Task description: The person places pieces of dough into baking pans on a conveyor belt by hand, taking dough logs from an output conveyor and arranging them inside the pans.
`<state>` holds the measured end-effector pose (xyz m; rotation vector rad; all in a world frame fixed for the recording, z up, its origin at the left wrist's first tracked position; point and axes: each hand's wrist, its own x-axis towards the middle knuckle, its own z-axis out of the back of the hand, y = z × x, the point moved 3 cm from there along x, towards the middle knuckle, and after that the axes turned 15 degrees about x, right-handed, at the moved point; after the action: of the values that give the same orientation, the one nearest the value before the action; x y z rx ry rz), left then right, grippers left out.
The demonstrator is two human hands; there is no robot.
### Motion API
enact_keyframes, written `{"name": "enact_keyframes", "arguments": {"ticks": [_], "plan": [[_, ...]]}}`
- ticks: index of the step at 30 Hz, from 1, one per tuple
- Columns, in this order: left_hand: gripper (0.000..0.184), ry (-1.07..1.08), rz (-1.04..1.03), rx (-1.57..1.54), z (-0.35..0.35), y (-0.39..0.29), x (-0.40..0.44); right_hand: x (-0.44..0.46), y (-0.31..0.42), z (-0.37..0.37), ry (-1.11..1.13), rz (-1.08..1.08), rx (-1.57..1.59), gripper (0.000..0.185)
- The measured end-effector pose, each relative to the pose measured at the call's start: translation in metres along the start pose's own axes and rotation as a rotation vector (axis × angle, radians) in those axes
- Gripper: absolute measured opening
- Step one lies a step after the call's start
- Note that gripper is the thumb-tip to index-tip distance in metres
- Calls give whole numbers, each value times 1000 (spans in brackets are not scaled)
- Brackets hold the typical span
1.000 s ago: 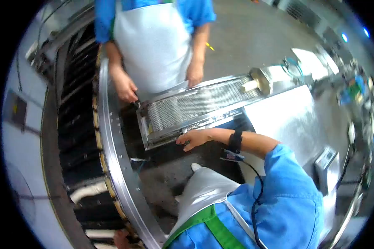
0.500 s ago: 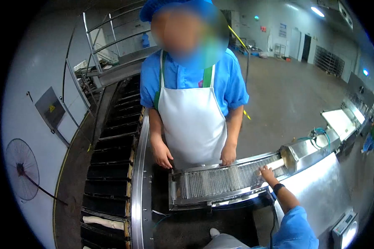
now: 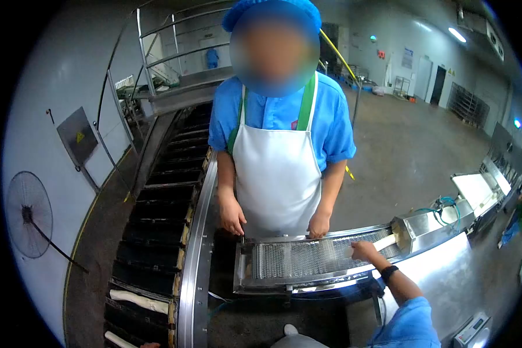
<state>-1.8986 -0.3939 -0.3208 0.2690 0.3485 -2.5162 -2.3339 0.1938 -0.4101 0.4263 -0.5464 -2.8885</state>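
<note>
My right hand is over the wire mesh belt, with its fingers closed around the near end of a pale strip of dough. The strip's other end comes out of a metal housing. Only a sliver of my left hand shows at the bottom edge, beside a second dough strip; its fingers are hidden. Another dough strip lies in a black trough of the long conveyor on the left.
Across the mesh belt stands a co-worker in a white apron, one hand resting near the belt's far rim. A metal rail edges the trough conveyor. To the right are a steel table and a scale. A fan stands left.
The view has shifted. My right hand has moved left along the mesh belt, with the dough strip at its fingers. A bit of my left hand has appeared at the bottom edge.
</note>
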Motion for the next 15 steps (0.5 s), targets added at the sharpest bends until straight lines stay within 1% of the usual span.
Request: {"name": "enact_keyframes", "arguments": {"ticks": [1, 2, 3, 4, 5, 6, 7, 8, 9, 10, 11, 12, 14, 15], "plan": [[29, -17, -6, 53, -3, 10, -4, -16, 10, 23, -24, 49, 76, 36], [29, -39, -39, 96, -3, 12, 1, -18, 2, 36, -83, 150, 184, 45], [30, -56, -58, 138, -10, 21, -1, -35, 24, 65, -116, 194, 150, 48], [31, -64, -80, 172, -19, 26, -10, -36, 22, 74, -119, 306, 334, 46], [32, -76, -97, 214, -25, 29, -18, -68, 82, 109, 43, 165, 753, 39], [33, -70, -80, 250, -27, 31, -30, -78, 116, 122, 31, 265, 795, 32], [34, -54, -30, 252, -21, 30, -40, -97, 135, 134, 7, 326, 896, 33], [29, 7, 21, 174, -4, 30, -22, -112, 163, 152, -17, 393, 749, 39], [25, 63, 76, 100, 15, 30, -1, -142, 181, 164, -84, 513, 939, 47], [22, -199, -116, 182, 10, 48, -5, -155, 193, 173, -99, 617, 977, 50], [24, -190, -95, 157, 2, 65, 1, -161, 207, 178, -129, 709, 1022, 53], [26, -288, -101, 171, -2, 84, -3, -170, 231, 173, -108, 726, 1017, 53], [28, -371, -100, 147, -3, 109, -22, -194, 302, 165, -83, 879, 1253, 60], [27, -348, -98, 153, -8, 109, -4, -165, 339, 154, 77, 874, 1314, 66]]}}
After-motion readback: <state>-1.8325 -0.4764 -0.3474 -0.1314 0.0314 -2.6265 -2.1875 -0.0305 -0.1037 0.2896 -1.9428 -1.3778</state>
